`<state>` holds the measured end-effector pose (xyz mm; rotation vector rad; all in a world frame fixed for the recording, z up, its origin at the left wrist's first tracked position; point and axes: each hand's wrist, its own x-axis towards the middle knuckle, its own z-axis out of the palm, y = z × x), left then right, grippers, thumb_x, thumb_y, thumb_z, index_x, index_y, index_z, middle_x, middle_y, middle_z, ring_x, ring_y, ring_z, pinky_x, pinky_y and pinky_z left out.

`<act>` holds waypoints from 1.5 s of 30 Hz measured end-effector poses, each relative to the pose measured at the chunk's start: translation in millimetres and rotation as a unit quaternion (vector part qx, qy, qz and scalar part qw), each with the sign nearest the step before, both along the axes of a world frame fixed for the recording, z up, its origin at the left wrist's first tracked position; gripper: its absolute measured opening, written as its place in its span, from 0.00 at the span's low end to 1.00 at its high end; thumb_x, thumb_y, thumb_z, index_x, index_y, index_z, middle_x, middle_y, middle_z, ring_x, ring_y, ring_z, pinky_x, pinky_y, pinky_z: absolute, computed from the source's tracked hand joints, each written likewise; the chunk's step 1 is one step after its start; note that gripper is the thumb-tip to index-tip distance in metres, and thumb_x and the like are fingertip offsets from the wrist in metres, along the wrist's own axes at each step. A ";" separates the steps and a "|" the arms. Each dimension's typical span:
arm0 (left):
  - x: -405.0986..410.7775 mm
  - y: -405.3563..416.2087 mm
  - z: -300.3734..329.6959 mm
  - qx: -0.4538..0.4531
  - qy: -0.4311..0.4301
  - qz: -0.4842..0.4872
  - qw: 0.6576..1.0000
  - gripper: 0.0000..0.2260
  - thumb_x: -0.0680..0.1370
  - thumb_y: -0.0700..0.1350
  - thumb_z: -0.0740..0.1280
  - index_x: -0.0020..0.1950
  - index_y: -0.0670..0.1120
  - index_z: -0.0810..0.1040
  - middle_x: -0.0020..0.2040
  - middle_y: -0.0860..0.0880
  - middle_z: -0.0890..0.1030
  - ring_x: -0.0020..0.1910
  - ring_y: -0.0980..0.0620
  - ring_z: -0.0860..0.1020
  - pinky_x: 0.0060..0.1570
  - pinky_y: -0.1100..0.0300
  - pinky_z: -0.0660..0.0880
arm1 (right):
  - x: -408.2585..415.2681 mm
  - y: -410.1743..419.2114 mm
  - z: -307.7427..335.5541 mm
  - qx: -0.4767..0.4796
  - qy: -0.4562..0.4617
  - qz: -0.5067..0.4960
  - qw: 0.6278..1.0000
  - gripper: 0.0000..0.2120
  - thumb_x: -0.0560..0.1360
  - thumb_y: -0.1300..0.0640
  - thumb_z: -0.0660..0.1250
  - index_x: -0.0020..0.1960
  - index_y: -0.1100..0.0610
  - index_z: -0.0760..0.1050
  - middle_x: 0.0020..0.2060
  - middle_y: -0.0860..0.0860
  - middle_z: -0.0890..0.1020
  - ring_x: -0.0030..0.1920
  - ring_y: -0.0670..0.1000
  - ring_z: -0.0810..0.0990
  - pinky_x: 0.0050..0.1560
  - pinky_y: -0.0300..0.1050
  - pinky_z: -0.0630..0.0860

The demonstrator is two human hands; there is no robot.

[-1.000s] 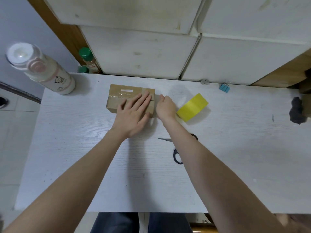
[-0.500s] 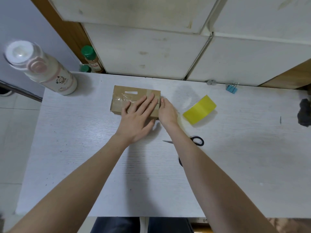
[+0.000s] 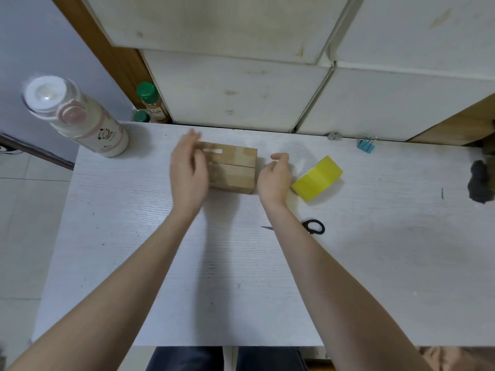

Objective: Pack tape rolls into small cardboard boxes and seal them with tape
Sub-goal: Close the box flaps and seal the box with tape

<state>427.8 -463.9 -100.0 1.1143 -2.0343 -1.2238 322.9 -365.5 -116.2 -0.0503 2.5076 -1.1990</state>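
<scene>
A small brown cardboard box (image 3: 231, 167) lies closed on the white table (image 3: 241, 263), with a seam across its top and a white label near its far edge. My left hand (image 3: 188, 172) hovers at the box's left end, fingers straight, blurred by motion, covering that end. My right hand (image 3: 274, 176) is at the box's right end with loosely curled fingers, holding nothing. A yellow tape roll (image 3: 317, 178) lies on its side just right of my right hand.
Black-handled scissors (image 3: 312, 226) lie partly under my right forearm. A white and pink bottle (image 3: 77, 117) stands at the table's far left corner. A blue binder clip (image 3: 366, 145) and a dark lump (image 3: 480, 182) sit at the right. White cabinet doors rise behind the table.
My left hand has lifted off the box top and swung to its left end. My right hand has drawn slightly away from the right end, fingers curling.
</scene>
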 end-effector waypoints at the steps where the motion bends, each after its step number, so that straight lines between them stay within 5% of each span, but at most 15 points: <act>1: -0.2 -8.7 0.2 0.033 -0.020 0.045 0.998 0.18 0.82 0.44 0.53 0.72 0.44 0.66 0.73 0.50 0.65 0.73 0.53 0.62 0.72 0.59 0.57 | -0.1 -4.5 3.8 -0.035 -0.026 -0.011 0.999 0.14 0.81 0.63 0.52 0.65 0.65 0.66 0.53 0.63 0.78 0.54 0.61 0.76 0.42 0.42 0.62; 4: -5.6 -30.4 -13.1 0.175 -0.092 0.064 0.978 0.26 0.83 0.54 0.51 0.77 0.42 0.55 0.76 0.45 0.60 0.75 0.48 0.58 0.73 0.56 0.54 | 5.8 -21.0 12.8 -0.074 -0.139 0.007 0.988 0.25 0.83 0.51 0.50 0.75 0.64 0.55 0.69 0.62 0.69 0.68 0.59 0.68 0.58 0.45 0.65; 6: -8.6 -31.1 -21.1 0.187 -0.150 0.018 0.971 0.30 0.81 0.58 0.53 0.77 0.41 0.53 0.75 0.42 0.63 0.73 0.43 0.62 0.72 0.51 0.59 | 13.0 -29.9 12.6 -0.050 -0.149 0.045 0.987 0.29 0.83 0.47 0.50 0.76 0.64 0.50 0.72 0.60 0.65 0.71 0.59 0.65 0.63 0.46 0.64; 11: -6.5 -22.6 -33.9 0.080 -0.203 0.008 0.976 0.39 0.76 0.63 0.62 0.77 0.44 0.51 0.64 0.48 0.75 0.65 0.46 0.72 0.58 0.55 0.67 | 30.1 -43.7 -2.3 0.090 -0.026 0.085 0.992 0.35 0.81 0.43 0.52 0.77 0.63 0.45 0.73 0.61 0.62 0.69 0.60 0.67 0.61 0.51 0.68; 14: -6.6 -18.4 -37.2 0.017 -0.194 0.020 0.981 0.39 0.76 0.63 0.61 0.78 0.44 0.49 0.46 0.57 0.76 0.51 0.52 0.75 0.44 0.59 0.66 | 36.6 -46.3 -13.4 0.183 0.057 0.121 0.974 0.37 0.81 0.40 0.52 0.77 0.63 0.43 0.74 0.62 0.60 0.67 0.59 0.70 0.57 0.51 0.73; 15: -7.1 -18.4 -38.7 0.000 -0.193 0.016 0.981 0.39 0.77 0.63 0.60 0.78 0.44 0.47 0.49 0.55 0.77 0.50 0.50 0.76 0.42 0.58 0.67 | 36.3 -46.9 -16.8 0.200 0.074 0.127 0.969 0.37 0.80 0.40 0.52 0.78 0.62 0.43 0.74 0.62 0.59 0.66 0.59 0.71 0.55 0.51 0.74; 18: -8.6 -19.1 -41.7 -0.028 -0.219 -0.025 0.975 0.37 0.79 0.61 0.57 0.78 0.45 0.44 0.77 0.44 0.57 0.67 0.44 0.69 0.50 0.52 0.71 | 35.6 -47.3 -23.3 0.224 0.102 0.139 0.959 0.35 0.81 0.40 0.51 0.78 0.59 0.44 0.74 0.64 0.57 0.69 0.60 0.69 0.51 0.51 0.76; 20: -8.8 -17.4 -42.2 -0.046 -0.237 -0.041 0.970 0.34 0.80 0.60 0.55 0.78 0.45 0.45 0.79 0.43 0.47 0.74 0.44 0.60 0.60 0.51 0.69 | 36.6 -47.2 -24.9 0.237 0.101 0.149 0.955 0.34 0.81 0.41 0.50 0.78 0.59 0.44 0.75 0.65 0.54 0.72 0.60 0.63 0.55 0.52 0.74; 22: -6.8 -14.5 -40.1 -0.106 -0.269 -0.056 0.956 0.31 0.82 0.58 0.51 0.78 0.44 0.46 0.79 0.44 0.44 0.77 0.46 0.50 0.72 0.46 0.56 | 34.9 -46.0 -22.8 0.257 0.112 0.171 0.944 0.33 0.82 0.42 0.49 0.78 0.58 0.43 0.76 0.65 0.51 0.75 0.61 0.56 0.66 0.55 0.65; 25: -3.6 -18.8 -38.9 -0.217 -0.296 -0.107 0.924 0.25 0.83 0.53 0.47 0.78 0.46 0.46 0.79 0.47 0.43 0.77 0.51 0.42 0.72 0.47 0.37 | 25.0 -43.7 -17.3 0.261 0.211 0.263 0.905 0.28 0.83 0.47 0.49 0.78 0.55 0.45 0.78 0.58 0.46 0.78 0.56 0.46 0.73 0.60 0.44; 30: -6.9 -24.6 -41.9 -0.259 -0.306 -0.195 0.895 0.23 0.83 0.50 0.45 0.78 0.46 0.46 0.79 0.49 0.45 0.77 0.51 0.41 0.73 0.52 0.37 | 17.8 -40.6 -25.2 0.260 0.259 0.367 0.855 0.25 0.83 0.48 0.44 0.78 0.51 0.48 0.78 0.49 0.47 0.78 0.48 0.44 0.74 0.57 0.39; 37: -9.2 -30.2 -45.5 -0.228 -0.305 -0.214 0.899 0.23 0.84 0.49 0.46 0.78 0.45 0.46 0.79 0.49 0.45 0.77 0.52 0.41 0.72 0.55 0.36 | 17.7 -44.5 -27.7 0.260 0.252 0.362 0.859 0.25 0.83 0.48 0.44 0.78 0.51 0.49 0.78 0.50 0.49 0.78 0.50 0.46 0.75 0.56 0.44; 40: -8.9 -32.6 -41.8 -0.170 -0.248 -0.212 0.930 0.24 0.84 0.49 0.48 0.78 0.45 0.46 0.79 0.49 0.45 0.77 0.53 0.42 0.73 0.55 0.38 | 12.9 -40.8 -19.7 0.192 0.214 0.376 0.881 0.26 0.83 0.49 0.48 0.78 0.52 0.47 0.78 0.51 0.47 0.78 0.50 0.44 0.75 0.55 0.42; 43: -4.3 -34.3 -32.1 -0.095 -0.134 -0.089 0.982 0.22 0.83 0.46 0.52 0.77 0.44 0.56 0.78 0.47 0.54 0.76 0.52 0.53 0.72 0.56 0.49 | 5.3 -34.6 -7.9 0.036 0.120 0.293 0.948 0.28 0.80 0.56 0.57 0.78 0.55 0.51 0.78 0.54 0.48 0.77 0.53 0.46 0.75 0.50 0.45; 45: 2.8 -40.1 -26.4 -0.045 -0.123 0.050 0.990 0.20 0.82 0.48 0.51 0.72 0.44 0.65 0.73 0.45 0.64 0.71 0.49 0.62 0.69 0.53 0.59 | -1.7 -28.1 0.4 0.026 0.073 0.181 0.981 0.25 0.81 0.55 0.56 0.76 0.56 0.57 0.77 0.56 0.52 0.76 0.56 0.51 0.71 0.47 0.50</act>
